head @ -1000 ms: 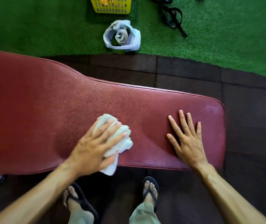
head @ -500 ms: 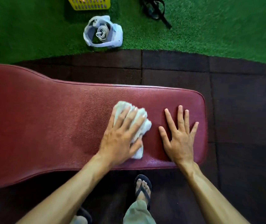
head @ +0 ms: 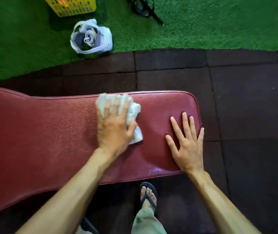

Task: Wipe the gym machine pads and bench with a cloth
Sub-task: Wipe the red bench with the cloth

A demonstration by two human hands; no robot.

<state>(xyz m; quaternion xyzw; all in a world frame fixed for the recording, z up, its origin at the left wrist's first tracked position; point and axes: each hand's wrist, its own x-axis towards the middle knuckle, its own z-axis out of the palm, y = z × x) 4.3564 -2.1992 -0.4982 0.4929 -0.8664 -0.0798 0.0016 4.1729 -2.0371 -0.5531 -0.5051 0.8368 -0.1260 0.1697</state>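
A long dark red padded bench (head: pixel 42 132) runs across the view from the left to just right of centre. My left hand (head: pixel 113 129) presses a crumpled white cloth (head: pixel 134 112) flat on the pad near its far edge. The cloth sticks out past my fingers and beside my thumb. My right hand (head: pixel 187 146) lies flat on the bench's right end, fingers spread, holding nothing. A wet sheen shows on the pad near its front edge.
Dark rubber floor tiles (head: pixel 244 107) surround the bench. Beyond lies green turf (head: pixel 219 22) with a white headset (head: pixel 92 38), a yellow basket (head: pixel 72 5) and black straps (head: pixel 143 7). My sandalled foot (head: pixel 148 195) stands under the bench's front edge.
My left hand has slid the cloth from the pad's front edge away from me to its far edge and rightward. My right hand has stayed planted on the bench end.
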